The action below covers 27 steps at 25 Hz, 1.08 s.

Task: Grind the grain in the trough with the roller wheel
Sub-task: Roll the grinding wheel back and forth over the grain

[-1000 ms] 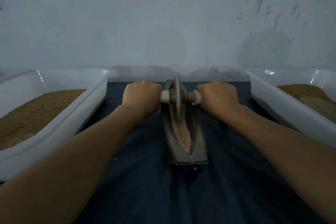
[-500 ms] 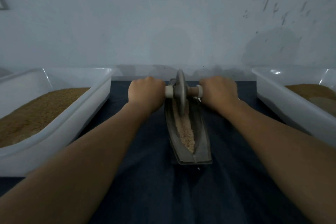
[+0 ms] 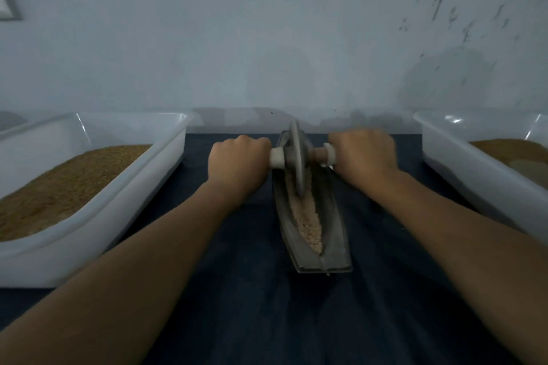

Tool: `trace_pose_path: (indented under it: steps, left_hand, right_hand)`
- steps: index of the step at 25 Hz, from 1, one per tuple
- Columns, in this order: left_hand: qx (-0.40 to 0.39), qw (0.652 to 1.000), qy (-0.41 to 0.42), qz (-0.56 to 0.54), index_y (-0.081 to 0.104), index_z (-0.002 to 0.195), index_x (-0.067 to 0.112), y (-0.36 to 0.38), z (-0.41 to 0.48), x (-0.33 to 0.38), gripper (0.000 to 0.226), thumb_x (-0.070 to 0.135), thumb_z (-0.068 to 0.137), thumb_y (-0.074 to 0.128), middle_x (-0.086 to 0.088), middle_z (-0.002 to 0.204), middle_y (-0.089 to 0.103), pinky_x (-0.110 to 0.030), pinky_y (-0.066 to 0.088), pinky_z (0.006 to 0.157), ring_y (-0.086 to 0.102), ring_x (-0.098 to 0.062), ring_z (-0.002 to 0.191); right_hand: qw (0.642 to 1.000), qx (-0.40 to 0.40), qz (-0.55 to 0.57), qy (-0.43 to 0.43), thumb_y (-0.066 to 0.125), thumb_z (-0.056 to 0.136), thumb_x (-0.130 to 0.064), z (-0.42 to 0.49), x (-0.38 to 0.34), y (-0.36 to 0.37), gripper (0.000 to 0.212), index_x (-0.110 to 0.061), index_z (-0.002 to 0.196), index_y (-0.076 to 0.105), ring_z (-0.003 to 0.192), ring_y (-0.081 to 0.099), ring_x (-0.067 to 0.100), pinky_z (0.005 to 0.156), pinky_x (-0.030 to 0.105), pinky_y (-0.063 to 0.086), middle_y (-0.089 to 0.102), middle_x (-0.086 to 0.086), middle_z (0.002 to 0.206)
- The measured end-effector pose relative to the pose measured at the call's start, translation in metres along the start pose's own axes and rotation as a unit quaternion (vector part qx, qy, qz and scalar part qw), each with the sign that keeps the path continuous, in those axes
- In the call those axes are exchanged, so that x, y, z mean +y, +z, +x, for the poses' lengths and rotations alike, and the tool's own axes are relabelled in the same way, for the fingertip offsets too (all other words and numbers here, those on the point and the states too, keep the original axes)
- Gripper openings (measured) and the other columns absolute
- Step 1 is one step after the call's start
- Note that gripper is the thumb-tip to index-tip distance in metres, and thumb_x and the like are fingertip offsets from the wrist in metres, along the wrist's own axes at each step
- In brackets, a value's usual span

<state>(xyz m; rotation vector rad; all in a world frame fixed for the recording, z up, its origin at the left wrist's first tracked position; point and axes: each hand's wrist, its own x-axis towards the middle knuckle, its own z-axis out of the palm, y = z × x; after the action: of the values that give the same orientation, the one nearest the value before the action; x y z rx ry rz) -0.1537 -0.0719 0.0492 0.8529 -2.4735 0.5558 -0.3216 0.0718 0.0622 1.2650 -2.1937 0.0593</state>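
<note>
Ok, left hand [image 3: 237,164] and right hand [image 3: 363,157] each fisted on the roller wheel [image 3: 296,157] axle; wheel at far end of trough [image 3: 333,234]; long axis runs toward me; grain [image 3: 308,222] lies nearer.

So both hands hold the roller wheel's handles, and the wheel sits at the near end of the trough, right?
Not quite. In the head view the roller wheel sits toward the far end of the trough, with grain lying bare at the near end. The left hand and right hand do hold its handles, one on each side.
</note>
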Motion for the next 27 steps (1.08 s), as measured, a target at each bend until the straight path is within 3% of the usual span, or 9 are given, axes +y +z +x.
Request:
trace_pose_path:
  steps: [4, 6, 9, 12, 15, 18, 21, 24, 27]
  left_hand:
    - [0.013, 1.0, 0.0, -0.004, 0.043, 0.08, 0.025, 0.0, -0.009, -0.002, 0.02, 0.026, 0.087, 0.062, 0.005, 0.063, 0.038, -0.03, 0.027, 0.049, 0.032, -0.016, 0.049]
    - [0.085, 0.994, 0.064, 0.008, 0.035, 0.073, 0.028, -0.006, -0.034, -0.007, 0.033, 0.025, 0.073, 0.068, 0.009, 0.056, 0.022, -0.024, 0.01, 0.045, 0.012, -0.012, 0.044]
    - [0.156, 0.978, 0.137, 0.004, 0.028, 0.071, 0.028, -0.02, -0.046, -0.014, 0.035, 0.024, 0.06, 0.061, 0.01, 0.056, 0.011, -0.019, 0.002, 0.051, 0.004, -0.013, 0.044]
    - [0.076, 0.993, 0.083, 0.032, 0.035, 0.072, 0.027, -0.007, -0.024, -0.006, 0.025, 0.024, 0.07, 0.06, 0.008, 0.055, 0.019, -0.022, 0.012, 0.045, 0.012, -0.014, 0.042]
    - [-0.017, 1.0, -0.006, -0.014, 0.058, 0.09, 0.026, 0.005, 0.016, -0.002, 0.001, 0.026, 0.09, 0.056, -0.002, 0.08, 0.06, -0.034, 0.037, 0.056, 0.059, -0.028, 0.067]
    - [-0.016, 0.999, -0.002, -0.031, 0.054, 0.087, 0.027, 0.007, 0.011, -0.005, 0.005, 0.027, 0.089, 0.058, 0.0, 0.076, 0.057, -0.034, 0.045, 0.055, 0.056, -0.025, 0.064]
    - [0.114, 0.989, 0.089, -0.005, 0.033, 0.071, 0.031, -0.003, -0.033, -0.01, 0.036, 0.026, 0.067, 0.068, 0.01, 0.055, 0.018, -0.02, 0.011, 0.044, 0.01, -0.01, 0.043]
    - [0.163, 0.977, 0.138, 0.007, 0.027, 0.07, 0.031, -0.016, -0.041, -0.013, 0.039, 0.026, 0.056, 0.063, 0.011, 0.058, 0.005, -0.018, 0.004, 0.05, -0.004, -0.009, 0.048]
    - [0.051, 0.996, 0.073, 0.032, 0.04, 0.073, 0.027, -0.005, -0.014, -0.003, 0.025, 0.024, 0.075, 0.065, 0.006, 0.057, 0.029, -0.025, 0.019, 0.044, 0.023, -0.016, 0.042]
  right_hand:
    - [1.0, -0.012, 0.004, -0.023, 0.067, 0.087, -0.039, 0.0, 0.006, -0.002, 0.017, -0.03, 0.081, 0.054, 0.066, 0.058, 0.021, 0.053, 0.028, 0.033, 0.061, -0.004, 0.076]
    - [0.997, 0.054, -0.005, -0.057, 0.071, 0.069, -0.038, -0.038, 0.015, -0.004, 0.028, -0.031, 0.071, 0.043, 0.044, 0.03, 0.007, 0.044, 0.02, 0.017, 0.034, -0.013, 0.056]
    - [0.99, 0.103, 0.038, -0.085, 0.073, 0.058, -0.043, -0.072, 0.029, -0.009, 0.041, -0.031, 0.068, 0.035, 0.049, 0.004, -0.003, 0.049, 0.014, 0.003, 0.009, -0.017, 0.056]
    - [0.998, 0.052, -0.01, -0.038, 0.078, 0.07, -0.038, -0.044, 0.016, 0.0, 0.03, -0.03, 0.072, 0.049, 0.042, 0.029, 0.009, 0.042, 0.018, 0.023, 0.033, -0.012, 0.054]
    - [1.0, -0.013, 0.003, 0.028, 0.066, 0.091, -0.031, 0.011, -0.002, 0.003, 0.007, -0.026, 0.096, 0.066, 0.08, 0.065, 0.028, 0.062, 0.03, 0.043, 0.067, 0.002, 0.09]
    - [1.0, -0.026, -0.002, -0.005, 0.067, 0.089, -0.033, 0.011, 0.003, 0.0, 0.009, -0.029, 0.086, 0.059, 0.069, 0.054, 0.02, 0.056, 0.027, 0.033, 0.063, -0.002, 0.082]
    - [0.997, 0.043, 0.015, -0.056, 0.07, 0.068, -0.038, -0.045, 0.016, -0.007, 0.027, -0.03, 0.066, 0.044, 0.043, 0.031, 0.004, 0.044, 0.018, 0.015, 0.035, -0.015, 0.052]
    - [0.994, 0.083, 0.04, -0.066, 0.063, 0.061, -0.045, -0.067, 0.026, -0.009, 0.03, -0.03, 0.064, 0.037, 0.045, 0.008, -0.004, 0.047, 0.013, 0.004, 0.013, -0.017, 0.051]
    - [0.999, 0.039, -0.009, -0.014, 0.07, 0.079, -0.036, -0.033, 0.013, 0.003, 0.022, -0.029, 0.075, 0.05, 0.047, 0.04, 0.015, 0.047, 0.021, 0.02, 0.042, -0.01, 0.059]
